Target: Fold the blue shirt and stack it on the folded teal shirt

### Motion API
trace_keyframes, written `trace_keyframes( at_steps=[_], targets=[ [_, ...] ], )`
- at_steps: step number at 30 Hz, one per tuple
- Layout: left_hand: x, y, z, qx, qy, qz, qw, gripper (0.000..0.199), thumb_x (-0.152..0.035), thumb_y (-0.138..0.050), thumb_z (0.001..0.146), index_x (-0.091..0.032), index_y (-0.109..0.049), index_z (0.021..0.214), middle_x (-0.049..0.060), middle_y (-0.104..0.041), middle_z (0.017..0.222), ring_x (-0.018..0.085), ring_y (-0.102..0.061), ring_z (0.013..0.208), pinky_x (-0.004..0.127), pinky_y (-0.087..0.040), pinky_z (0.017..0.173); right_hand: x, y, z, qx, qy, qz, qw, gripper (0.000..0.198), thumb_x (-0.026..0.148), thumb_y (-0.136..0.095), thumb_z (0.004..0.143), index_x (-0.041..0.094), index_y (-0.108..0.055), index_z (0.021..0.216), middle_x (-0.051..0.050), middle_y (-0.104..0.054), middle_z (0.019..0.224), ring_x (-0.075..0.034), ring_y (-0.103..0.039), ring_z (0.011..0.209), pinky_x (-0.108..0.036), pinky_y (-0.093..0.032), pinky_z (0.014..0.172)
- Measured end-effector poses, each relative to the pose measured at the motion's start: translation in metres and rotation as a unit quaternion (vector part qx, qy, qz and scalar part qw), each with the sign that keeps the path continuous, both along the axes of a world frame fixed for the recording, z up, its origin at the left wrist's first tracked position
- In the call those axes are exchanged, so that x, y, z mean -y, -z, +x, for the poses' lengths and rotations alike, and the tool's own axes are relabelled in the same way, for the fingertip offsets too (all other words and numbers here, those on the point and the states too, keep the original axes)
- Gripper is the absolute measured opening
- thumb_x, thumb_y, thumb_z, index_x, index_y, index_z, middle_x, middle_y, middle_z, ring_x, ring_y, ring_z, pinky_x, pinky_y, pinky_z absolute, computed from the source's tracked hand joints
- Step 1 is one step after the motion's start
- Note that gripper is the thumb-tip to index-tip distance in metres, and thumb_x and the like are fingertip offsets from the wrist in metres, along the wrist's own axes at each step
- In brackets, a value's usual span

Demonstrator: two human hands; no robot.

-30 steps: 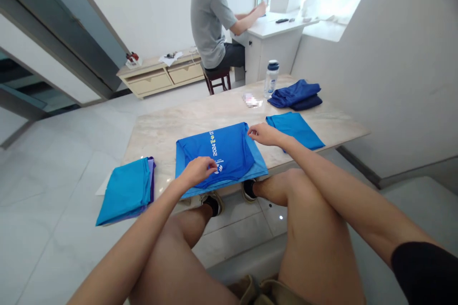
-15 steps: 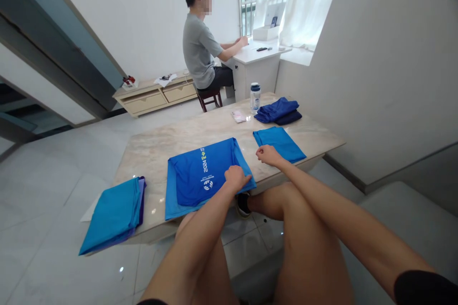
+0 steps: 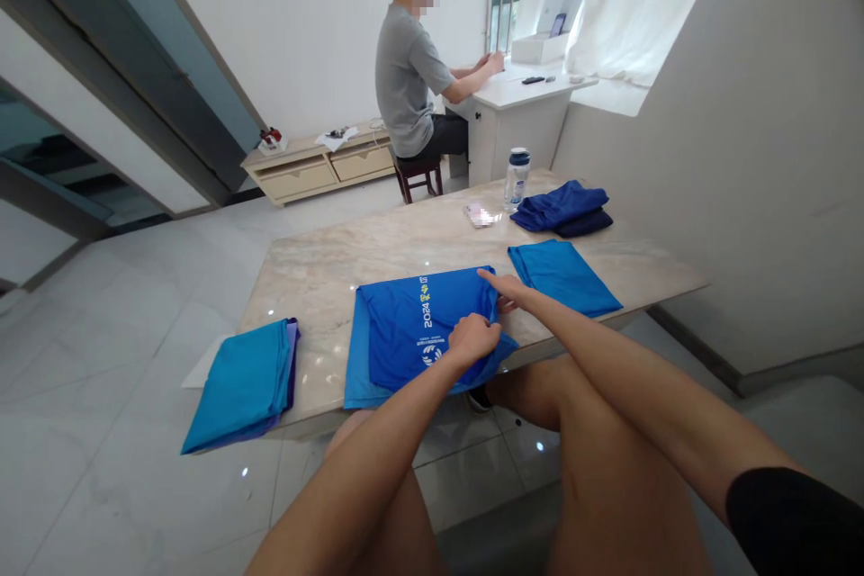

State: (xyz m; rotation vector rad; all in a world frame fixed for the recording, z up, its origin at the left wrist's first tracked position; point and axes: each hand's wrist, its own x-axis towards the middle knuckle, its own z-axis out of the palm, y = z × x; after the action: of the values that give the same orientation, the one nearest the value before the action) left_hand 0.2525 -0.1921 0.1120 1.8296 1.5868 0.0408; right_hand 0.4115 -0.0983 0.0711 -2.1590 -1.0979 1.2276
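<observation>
A partly folded blue shirt (image 3: pixel 405 324) with white and yellow lettering lies in front of me, a lighter blue border showing along its left side. My left hand (image 3: pixel 474 339) is closed on the shirt's right edge near the front, the cloth bunched at the fingers. Farther back on that same edge is my right hand (image 3: pixel 511 290), thumb on top of the cloth and the other fingers curled at its side, partly hidden. Just right of it lies a folded bright blue cloth (image 3: pixel 567 277), apart from the shirt.
The marble-patterned table (image 3: pixel 317 261) also bears a stack of folded garments (image 3: pixel 243 382) at left, a water bottle (image 3: pixel 517 178), a phone-like flat item (image 3: pixel 479 215) and dark blue clothing (image 3: pixel 563 207). A person (image 3: pixel 415 72) sits at a white desk (image 3: pixel 519 121) beyond.
My right hand has moved left from beside the bright blue cloth onto the shirt's right edge. My left hand stays on that edge, now lifting it slightly. The whole view has shifted.
</observation>
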Motion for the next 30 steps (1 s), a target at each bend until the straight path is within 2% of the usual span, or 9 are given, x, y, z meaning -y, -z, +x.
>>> trace_keyframes(
  at_steps=[2,5,8,12,17,22,26,30],
  targets=[
    [0.006,0.001,-0.014,0.038,-0.018,-0.003,0.999,0.033,-0.035,-0.060,0.096,-0.019,-0.088,0.094,0.018,-0.086,0.112,0.036,-0.079,0.114,0.038,-0.057,0.098,-0.003,-0.004,-0.009,0.010,0.029,0.003,1.000,0.047,0.055,-0.079,0.098,0.010,-0.073,0.108,-0.015,-0.080,0.087,-0.024,-0.079,0.072,-0.032,-0.067,0.061],
    [0.017,0.009,-0.039,0.078,-0.056,-0.003,0.995,0.027,-0.030,-0.062,0.092,-0.019,-0.085,0.083,0.016,-0.086,0.098,0.034,-0.080,0.103,0.038,-0.057,0.094,-0.003,-0.012,-0.024,0.031,0.023,0.014,0.999,0.018,0.024,-0.083,0.092,0.011,-0.073,0.100,-0.010,-0.079,0.084,-0.019,-0.075,0.064,-0.028,-0.066,0.060],
    [0.028,0.022,-0.060,0.107,-0.098,0.002,0.989,0.025,-0.026,-0.062,0.091,-0.019,-0.082,0.076,0.012,-0.084,0.087,0.029,-0.078,0.093,0.035,-0.056,0.089,-0.003,-0.023,-0.045,0.055,0.004,0.036,0.998,0.008,0.013,-0.080,0.088,0.012,-0.072,0.089,-0.008,-0.075,0.073,-0.018,-0.072,0.055,-0.027,-0.063,0.054],
    [0.043,0.041,-0.078,0.166,-0.157,0.019,0.973,0.029,-0.023,-0.055,0.092,-0.017,-0.076,0.073,0.010,-0.078,0.076,0.024,-0.074,0.078,0.031,-0.054,0.077,-0.004,-0.042,-0.080,0.074,-0.028,0.070,0.994,0.011,0.009,-0.078,0.087,0.014,-0.071,0.080,-0.005,-0.071,0.063,-0.017,-0.069,0.048,-0.025,-0.060,0.050],
    [0.046,0.048,-0.117,0.259,-0.181,0.077,0.946,0.030,-0.029,-0.051,0.092,-0.019,-0.071,0.072,0.005,-0.076,0.079,0.020,-0.069,0.082,0.029,-0.051,0.080,-0.013,-0.058,-0.125,0.084,-0.065,0.097,0.990,0.012,0.009,-0.076,0.087,0.016,-0.072,0.079,-0.006,-0.072,0.061,-0.021,-0.074,0.051,-0.024,-0.060,0.053],
    [0.036,0.047,-0.183,0.371,-0.193,0.101,0.903,0.033,-0.046,-0.058,0.084,-0.020,-0.067,0.066,0.003,-0.071,0.071,0.019,-0.063,0.074,0.030,-0.049,0.075,-0.024,-0.056,-0.175,0.081,-0.113,0.121,0.983,0.012,0.013,-0.073,0.091,0.017,-0.074,0.080,-0.008,-0.075,0.062,-0.023,-0.081,0.064,-0.021,-0.060,0.061],
    [0.039,0.051,-0.226,0.382,-0.246,0.076,0.887,0.038,-0.055,-0.062,0.082,-0.021,-0.069,0.068,0.004,-0.072,0.074,0.021,-0.066,0.077,0.032,-0.054,0.079,-0.025,-0.051,-0.221,0.075,-0.146,0.134,0.977,0.012,0.015,-0.068,0.094,0.017,-0.075,0.083,-0.008,-0.078,0.066,-0.022,-0.083,0.073,-0.021,-0.061,0.072],
    [0.044,0.053,-0.247,0.377,-0.310,0.059,0.871,0.034,-0.052,-0.063,0.079,-0.020,-0.070,0.068,0.005,-0.073,0.077,0.020,-0.067,0.079,0.030,-0.055,0.081,-0.025,-0.048,-0.253,0.087,-0.188,0.150,0.967,0.016,0.015,-0.066,0.095,0.017,-0.075,0.082,-0.010,-0.079,0.069,-0.024,-0.084,0.082,-0.022,-0.062,0.080]
  ],
)
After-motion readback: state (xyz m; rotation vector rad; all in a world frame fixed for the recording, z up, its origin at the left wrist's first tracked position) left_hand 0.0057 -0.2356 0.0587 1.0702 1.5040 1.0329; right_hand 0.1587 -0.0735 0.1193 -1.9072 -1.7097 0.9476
